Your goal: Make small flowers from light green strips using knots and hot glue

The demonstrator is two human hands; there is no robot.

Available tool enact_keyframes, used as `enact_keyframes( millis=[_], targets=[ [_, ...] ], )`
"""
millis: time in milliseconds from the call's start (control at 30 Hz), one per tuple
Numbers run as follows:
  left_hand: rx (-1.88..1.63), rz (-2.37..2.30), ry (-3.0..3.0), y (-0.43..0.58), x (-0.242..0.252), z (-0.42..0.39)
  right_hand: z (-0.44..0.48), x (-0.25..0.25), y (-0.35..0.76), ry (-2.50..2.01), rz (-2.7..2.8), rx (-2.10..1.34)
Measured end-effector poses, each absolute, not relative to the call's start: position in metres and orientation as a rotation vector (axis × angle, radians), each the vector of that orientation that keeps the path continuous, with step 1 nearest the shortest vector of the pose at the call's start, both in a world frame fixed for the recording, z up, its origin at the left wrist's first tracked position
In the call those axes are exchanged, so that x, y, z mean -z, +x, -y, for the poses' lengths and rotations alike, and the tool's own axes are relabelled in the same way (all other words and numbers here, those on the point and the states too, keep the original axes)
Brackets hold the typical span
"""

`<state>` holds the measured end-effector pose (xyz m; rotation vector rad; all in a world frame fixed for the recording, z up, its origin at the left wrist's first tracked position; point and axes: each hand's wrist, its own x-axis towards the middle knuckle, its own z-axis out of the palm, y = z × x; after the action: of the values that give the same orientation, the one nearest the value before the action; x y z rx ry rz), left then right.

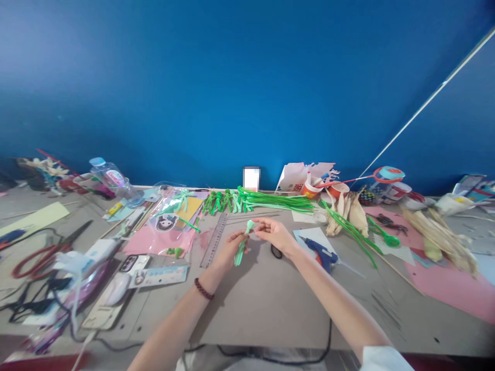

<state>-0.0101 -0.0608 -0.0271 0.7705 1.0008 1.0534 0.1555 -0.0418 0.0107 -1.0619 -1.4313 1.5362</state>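
Observation:
Above the middle of the table, my left hand point(231, 250) is closed around a light-green pipe-cleaner piece point(240, 252). A small rounded knob tops the piece, and its several strands hang down below my fingers. My right hand point(273, 234) comes in from the right, thumb and fingers pinched together at the knob. Behind my hands lies a row of similar green pipe-cleaner pieces point(220, 202), beside a bundle of long green pipe cleaners point(282, 201). A clear ruler point(214, 241) rests just left of my left hand.
Right of my right arm lies a blue glue gun point(327, 256). Dried husks point(348, 215) and paper cups point(311, 186) stand further back. On the left are orange-handled scissors point(42, 260), a plastic bottle point(114, 178), a phone point(133, 264), a white mouse point(118, 287) and cables.

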Motion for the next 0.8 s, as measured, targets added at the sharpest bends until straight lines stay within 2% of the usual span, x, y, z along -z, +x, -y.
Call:
enact_keyframes(
  millis=[200,800],
  targets=[
    [-1.141,-0.944,0.645,-0.010,0.030,0.059,0.038,0.005,0.149,-1.092,1.431,-1.362],
    [-1.078,-0.963,0.655,-0.006,0.025,0.065,0.034,0.018,0.147,-1.109,1.392,-1.385]
  ],
)
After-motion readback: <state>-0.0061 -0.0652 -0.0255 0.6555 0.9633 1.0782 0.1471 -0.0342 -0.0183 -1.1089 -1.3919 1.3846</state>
